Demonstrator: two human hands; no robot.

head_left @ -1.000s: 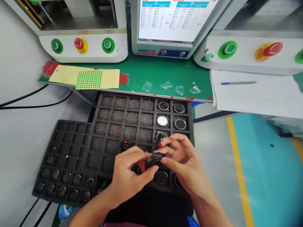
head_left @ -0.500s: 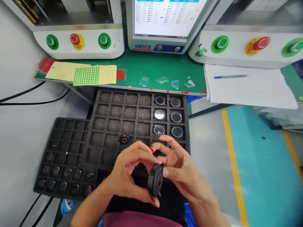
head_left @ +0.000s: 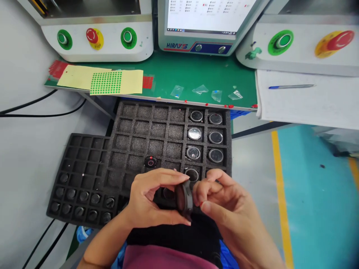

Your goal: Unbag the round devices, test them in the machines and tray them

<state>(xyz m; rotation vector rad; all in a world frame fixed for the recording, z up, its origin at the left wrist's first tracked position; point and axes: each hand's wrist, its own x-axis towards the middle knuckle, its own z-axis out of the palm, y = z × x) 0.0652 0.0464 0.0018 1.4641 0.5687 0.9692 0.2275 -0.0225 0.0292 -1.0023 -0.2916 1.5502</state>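
Observation:
Held edge-on between the thumb and fingers of my left hand (head_left: 151,200) is a round black watch case (head_left: 184,200). To its right, my right hand (head_left: 224,203) is closed in a pinch, with a small red dot sticker (head_left: 201,204) showing at the thumb tip. The right fingertips are close beside the case; I cannot tell whether they touch it. Below both hands lies a dark foam tray (head_left: 155,129). One watch case (head_left: 150,162) rests there back up with a red mark, and several others (head_left: 215,137) fill the right columns, face up.
A smaller foam tray (head_left: 89,157) with several round dark parts lies at left. On the green bench (head_left: 165,67) are yellow sticker sheets (head_left: 131,81), clear film scraps (head_left: 200,89) and papers with a pen (head_left: 291,86). Machines with buttons and a monitor (head_left: 202,22) stand behind.
The watch case has turned in my left hand and risen slightly. My right hand has drawn back to the right of it, and the red dot now shows at its thumb. The view has shifted slightly.

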